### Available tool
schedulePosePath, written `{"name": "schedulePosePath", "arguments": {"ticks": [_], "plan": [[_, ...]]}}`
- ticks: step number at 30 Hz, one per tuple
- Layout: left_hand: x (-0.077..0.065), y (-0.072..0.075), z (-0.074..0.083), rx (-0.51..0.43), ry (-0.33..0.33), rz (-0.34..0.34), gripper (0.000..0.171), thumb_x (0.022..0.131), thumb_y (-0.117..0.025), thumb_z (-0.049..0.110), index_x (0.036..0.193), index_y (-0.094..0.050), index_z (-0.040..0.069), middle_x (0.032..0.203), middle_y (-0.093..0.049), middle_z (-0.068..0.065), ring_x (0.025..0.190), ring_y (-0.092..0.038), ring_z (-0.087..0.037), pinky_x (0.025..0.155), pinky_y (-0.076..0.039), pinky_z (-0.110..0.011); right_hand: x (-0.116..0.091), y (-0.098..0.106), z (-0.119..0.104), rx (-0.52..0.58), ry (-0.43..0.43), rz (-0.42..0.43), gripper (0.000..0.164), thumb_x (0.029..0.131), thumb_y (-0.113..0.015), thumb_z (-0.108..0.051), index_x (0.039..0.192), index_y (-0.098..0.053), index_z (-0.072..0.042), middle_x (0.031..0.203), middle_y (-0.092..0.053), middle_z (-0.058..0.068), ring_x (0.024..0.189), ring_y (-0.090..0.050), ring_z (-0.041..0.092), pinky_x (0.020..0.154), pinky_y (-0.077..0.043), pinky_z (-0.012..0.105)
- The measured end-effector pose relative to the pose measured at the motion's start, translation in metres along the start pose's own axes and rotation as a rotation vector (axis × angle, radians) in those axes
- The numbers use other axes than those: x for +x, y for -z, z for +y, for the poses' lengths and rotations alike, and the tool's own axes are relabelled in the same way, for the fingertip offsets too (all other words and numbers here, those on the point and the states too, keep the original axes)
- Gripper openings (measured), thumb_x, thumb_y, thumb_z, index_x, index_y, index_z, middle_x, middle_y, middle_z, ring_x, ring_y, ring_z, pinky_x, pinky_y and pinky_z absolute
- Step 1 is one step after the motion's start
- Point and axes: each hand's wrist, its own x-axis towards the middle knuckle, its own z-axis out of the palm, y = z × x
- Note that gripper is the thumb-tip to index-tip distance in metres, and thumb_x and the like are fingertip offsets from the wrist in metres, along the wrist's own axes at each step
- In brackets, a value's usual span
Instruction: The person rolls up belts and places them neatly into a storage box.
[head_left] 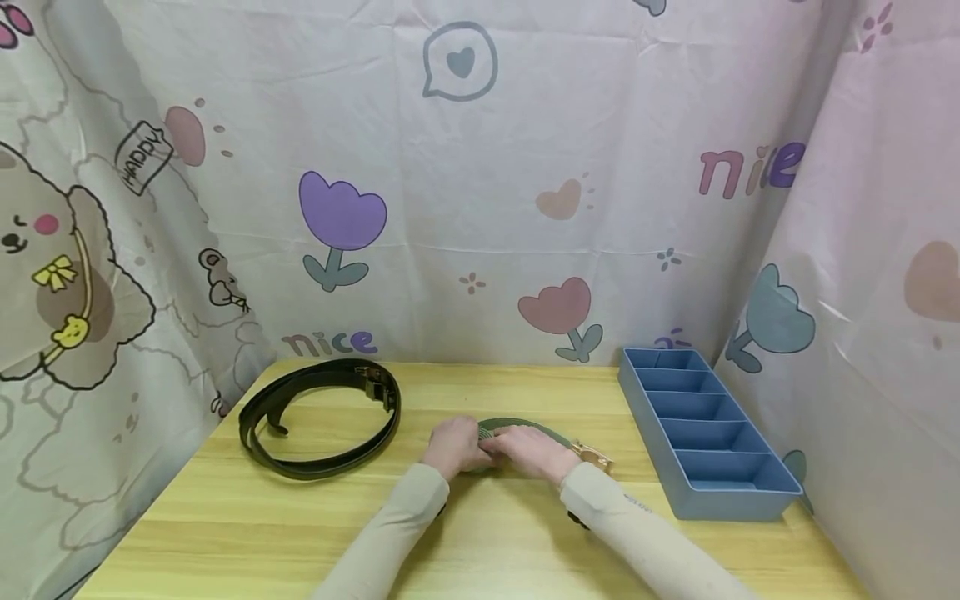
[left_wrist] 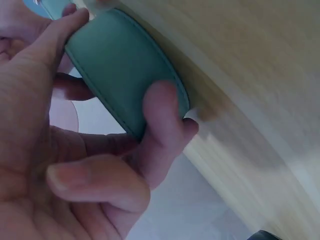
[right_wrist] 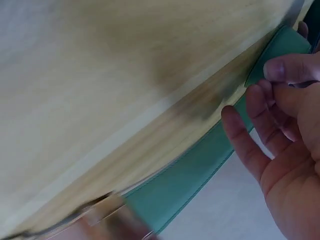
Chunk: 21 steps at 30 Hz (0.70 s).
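A green belt (head_left: 517,422) is partly wound into a coil, with its free length curving right to a gold-coloured buckle (head_left: 592,456). My left hand (head_left: 453,446) grips the coil; in the left wrist view its fingers curl round the green strap (left_wrist: 117,60), which has stitched edges. From the other side my right hand (head_left: 531,452) pinches the strap at the coil. The right wrist view has the loose strap (right_wrist: 185,177) running under the right fingers towards the blurred buckle (right_wrist: 115,220). The coil's inner end is largely hidden by the hands.
A black belt (head_left: 321,469) lies in a loose ring at the back left of the wooden table (head_left: 225,533). To the right stands a blue-grey organizer box (head_left: 738,506) divided into several compartments. Printed curtains (head_left: 465,317) enclose the table at the back and sides.
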Motion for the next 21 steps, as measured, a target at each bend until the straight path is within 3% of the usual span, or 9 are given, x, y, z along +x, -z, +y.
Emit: {"name": "schedulePosePath", "arguments": {"ticks": [3, 5, 7, 9, 12, 16, 21], "plan": [[0.000, -0.001, -0.002, 0.002, 0.003, 0.004, 0.051, 0.070, -0.080, 0.058, 0.067, -0.057, 0.013, 0.070, -0.055, 0.000, 0.062, -0.051, -0.014, 0.055, -0.048, -0.034, 0.002, -0.001, 0.001, 0.006, 0.025, 0.023, 0.016, 0.091, -0.067, -0.009, 0.085, -0.059, -0.022, 0.076, -0.049, -0.010, 0.067, -0.043, 0.002, 0.063, -0.038, 0.014], [0.000, -0.002, -0.003, -0.034, -0.015, -0.022, 0.053, 0.069, -0.081, 0.059, 0.075, -0.061, 0.011, 0.076, -0.059, -0.003, 0.068, -0.055, -0.018, 0.060, -0.051, -0.036, 0.001, -0.002, 0.002, 0.013, 0.031, 0.021, 0.013, 0.091, -0.067, -0.010, 0.093, -0.064, -0.023, 0.081, -0.056, -0.011, 0.072, -0.050, 0.001, 0.068, -0.043, 0.014], [-0.001, -0.002, -0.007, -0.073, -0.036, -0.066, 0.062, 0.068, -0.082, 0.058, 0.097, -0.066, 0.005, 0.096, -0.066, -0.012, 0.085, -0.062, -0.026, 0.074, -0.054, -0.041, 0.000, -0.003, 0.004, 0.009, 0.024, 0.008, 0.020, 0.092, -0.066, -0.011, 0.106, -0.068, -0.024, 0.091, -0.064, -0.010, 0.082, -0.058, 0.001, 0.077, -0.048, 0.017], [-0.003, 0.000, -0.009, -0.108, -0.052, -0.111, 0.076, 0.068, -0.084, 0.053, 0.120, -0.060, 0.004, 0.115, -0.063, -0.019, 0.101, -0.062, -0.033, 0.087, -0.052, -0.047, -0.001, -0.003, 0.005, 0.007, 0.008, -0.009, 0.030, 0.093, -0.065, -0.011, 0.119, -0.067, -0.025, 0.101, -0.068, -0.009, 0.093, -0.063, 0.003, 0.086, -0.050, 0.020], [-0.004, 0.003, -0.012, -0.118, -0.068, -0.162, 0.084, 0.070, -0.085, 0.046, 0.135, -0.051, 0.005, 0.125, -0.057, -0.021, 0.109, -0.059, -0.034, 0.094, -0.049, -0.049, -0.001, -0.003, 0.007, 0.008, -0.010, -0.019, 0.037, 0.094, -0.062, -0.008, 0.126, -0.065, -0.026, 0.108, -0.069, -0.008, 0.099, -0.064, 0.005, 0.090, -0.051, 0.023], [-0.003, 0.002, -0.012, -0.097, -0.077, -0.139, 0.069, 0.072, -0.083, 0.045, 0.122, -0.057, 0.004, 0.110, -0.060, -0.013, 0.092, -0.060, -0.024, 0.086, -0.052, -0.043, -0.001, -0.003, 0.007, 0.026, -0.017, -0.013, 0.039, 0.093, -0.062, -0.004, 0.125, -0.066, -0.026, 0.102, -0.069, -0.007, 0.089, -0.063, 0.004, 0.082, -0.052, 0.021], [-0.003, -0.004, -0.009, -0.055, -0.031, -0.013, 0.056, 0.069, -0.080, 0.058, 0.087, -0.060, 0.009, 0.081, -0.059, -0.004, 0.068, -0.054, -0.016, 0.062, -0.051, -0.036, 0.002, 0.000, 0.003, -0.030, -0.011, -0.027, 0.032, 0.092, -0.063, -0.005, 0.113, -0.068, -0.029, 0.089, -0.063, -0.008, 0.075, -0.053, 0.002, 0.067, -0.046, 0.017]]}}
